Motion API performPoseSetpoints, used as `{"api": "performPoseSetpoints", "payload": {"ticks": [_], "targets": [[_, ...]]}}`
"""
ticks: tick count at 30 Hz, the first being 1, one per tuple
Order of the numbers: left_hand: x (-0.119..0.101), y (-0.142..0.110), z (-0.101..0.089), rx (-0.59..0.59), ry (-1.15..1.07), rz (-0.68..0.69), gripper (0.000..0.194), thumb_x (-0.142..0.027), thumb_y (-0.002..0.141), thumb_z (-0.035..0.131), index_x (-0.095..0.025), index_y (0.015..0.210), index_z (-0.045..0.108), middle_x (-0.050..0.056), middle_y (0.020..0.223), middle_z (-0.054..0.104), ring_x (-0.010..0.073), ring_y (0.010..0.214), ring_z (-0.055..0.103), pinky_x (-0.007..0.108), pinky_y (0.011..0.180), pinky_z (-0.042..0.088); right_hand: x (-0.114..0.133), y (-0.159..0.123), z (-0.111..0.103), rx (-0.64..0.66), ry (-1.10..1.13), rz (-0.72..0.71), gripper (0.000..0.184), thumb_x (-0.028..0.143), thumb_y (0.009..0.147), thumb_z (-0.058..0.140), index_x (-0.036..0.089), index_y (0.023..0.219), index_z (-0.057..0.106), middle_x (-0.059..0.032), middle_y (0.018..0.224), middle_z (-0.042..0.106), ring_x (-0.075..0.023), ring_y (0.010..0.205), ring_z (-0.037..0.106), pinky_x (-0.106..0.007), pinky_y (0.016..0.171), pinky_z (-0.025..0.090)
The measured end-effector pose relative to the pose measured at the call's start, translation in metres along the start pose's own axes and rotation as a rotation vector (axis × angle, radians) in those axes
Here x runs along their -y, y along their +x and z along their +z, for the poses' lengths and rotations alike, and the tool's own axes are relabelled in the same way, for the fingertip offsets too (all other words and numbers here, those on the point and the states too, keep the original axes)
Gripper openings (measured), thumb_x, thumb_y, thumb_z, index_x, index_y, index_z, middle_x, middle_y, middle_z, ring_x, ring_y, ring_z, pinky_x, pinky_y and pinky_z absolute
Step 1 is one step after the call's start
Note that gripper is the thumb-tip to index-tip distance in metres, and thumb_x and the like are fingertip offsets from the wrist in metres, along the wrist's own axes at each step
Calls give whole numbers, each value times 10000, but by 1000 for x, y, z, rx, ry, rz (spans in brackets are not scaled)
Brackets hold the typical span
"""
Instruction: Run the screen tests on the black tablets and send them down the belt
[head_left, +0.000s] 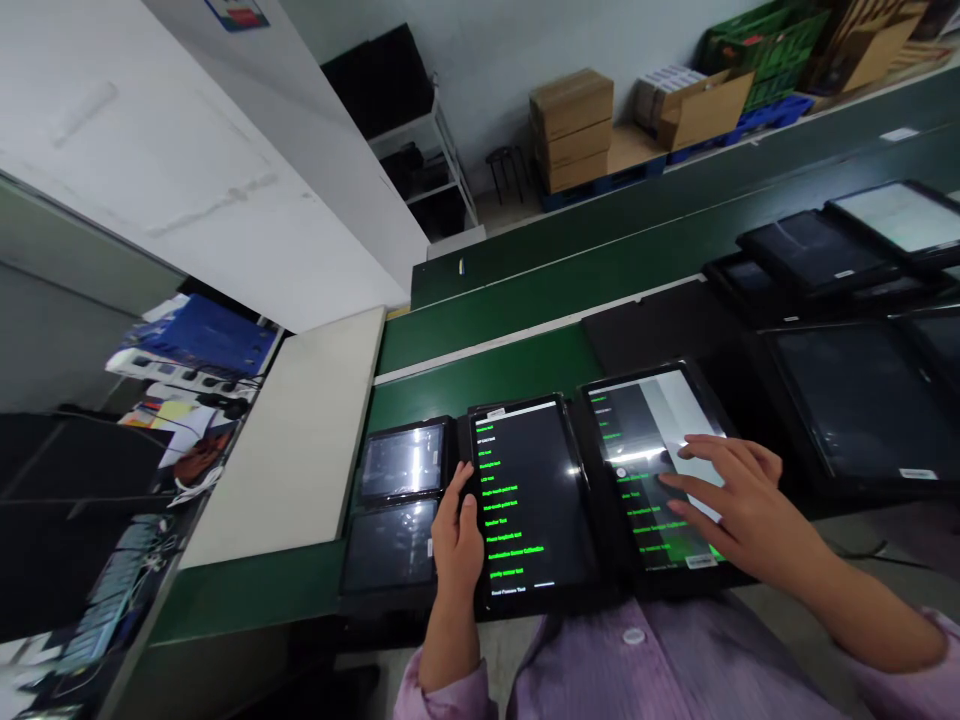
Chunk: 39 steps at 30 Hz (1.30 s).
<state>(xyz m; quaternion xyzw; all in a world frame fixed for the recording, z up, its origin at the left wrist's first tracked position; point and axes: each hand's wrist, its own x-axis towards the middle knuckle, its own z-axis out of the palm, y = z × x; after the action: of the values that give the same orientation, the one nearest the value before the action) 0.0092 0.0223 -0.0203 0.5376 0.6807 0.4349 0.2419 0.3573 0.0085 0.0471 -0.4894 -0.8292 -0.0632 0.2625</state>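
In the head view two lit tablets lie side by side at the table's near edge. The middle tablet [540,500] shows a list of green lines on black. My left hand [459,530] rests along its left edge, fingers stretched out, gripping nothing. Over the right tablet [630,420] my right hand [731,490] hovers with fingers spread, fingertips at the screen; whether they touch it I cannot tell. That screen shows a similar green list, with a pale grey and bright green area on its right side. Left of my left hand lie two smaller dark-screened devices [403,462].
More dark tablets [862,390] lie at the right, some stacked [817,250]. A white board [300,440] covers the table's left part beside a white pillar [337,150]. Cardboard boxes [571,130] and a green crate [765,50] stand at the back. Cables and papers [187,430] lie far left.
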Motion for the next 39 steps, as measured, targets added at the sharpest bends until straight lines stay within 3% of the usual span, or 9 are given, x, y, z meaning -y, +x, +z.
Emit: {"api": "performPoseSetpoints", "payload": {"ticks": [7, 13, 18, 22, 27, 32, 39], "targets": [[0, 0, -1, -2, -2, -12, 367, -317, 911, 489, -229, 1196, 704, 80, 1326, 686, 258, 1278, 602, 450, 1136, 432, 14, 5, 6, 106, 83, -2, 347, 345, 1051, 400, 242, 1011, 728, -108, 1115, 633, -246, 1118, 571, -437, 916, 400], [-2, 0, -2, 2, -5, -20, 368, -329, 908, 492, -233, 1191, 706, 71, 1328, 686, 252, 1280, 601, 428, 1112, 458, 4, 13, 8, 137, -17, 25, 342, 371, 1044, 405, 251, 1118, 716, -126, 1161, 612, -287, 1180, 533, -468, 921, 404], [-2, 0, -2, -5, -13, -18, 374, -343, 902, 491, -228, 1185, 707, 78, 1319, 691, 255, 1273, 604, 432, 1121, 446, 10, 25, 7, 218, 36, -66, 268, 404, 1007, 524, 298, 1175, 703, -96, 1198, 621, -277, 1228, 514, -479, 992, 383], [-1, 0, -2, 4, -26, -29, 374, -336, 903, 495, -229, 1198, 699, 77, 1332, 682, 254, 1284, 595, 433, 1134, 430, 18, 26, 9, 201, 78, -55, 199, 418, 979, 591, 320, 1063, 743, -42, 1163, 658, -254, 1219, 526, -465, 1042, 339], [-5, -1, -2, 6, -25, -42, 371, -334, 901, 491, -229, 1181, 710, 80, 1313, 692, 265, 1290, 592, 442, 1113, 452, 7, 21, 0, 70, -20, 82, 394, 392, 1026, 489, 233, 769, 741, -75, 1055, 674, -274, 1178, 545, -470, 1013, 327], [-6, -1, -2, 5, -23, -36, 374, -352, 908, 492, -234, 1188, 711, 73, 1313, 694, 256, 1273, 605, 417, 1087, 479, -9, 17, -6, 78, -99, 33, 333, 356, 1030, 455, 245, 940, 755, -99, 1093, 635, -287, 1171, 534, -464, 944, 354], [-5, 0, -2, -3, -25, -27, 372, -342, 896, 495, -231, 1171, 718, 73, 1310, 696, 257, 1268, 608, 417, 1084, 483, -15, 25, 4, 159, -165, 44, 353, 363, 1042, 398, 263, 1093, 732, -126, 1221, 590, -302, 1218, 493, -486, 938, 388]]}}
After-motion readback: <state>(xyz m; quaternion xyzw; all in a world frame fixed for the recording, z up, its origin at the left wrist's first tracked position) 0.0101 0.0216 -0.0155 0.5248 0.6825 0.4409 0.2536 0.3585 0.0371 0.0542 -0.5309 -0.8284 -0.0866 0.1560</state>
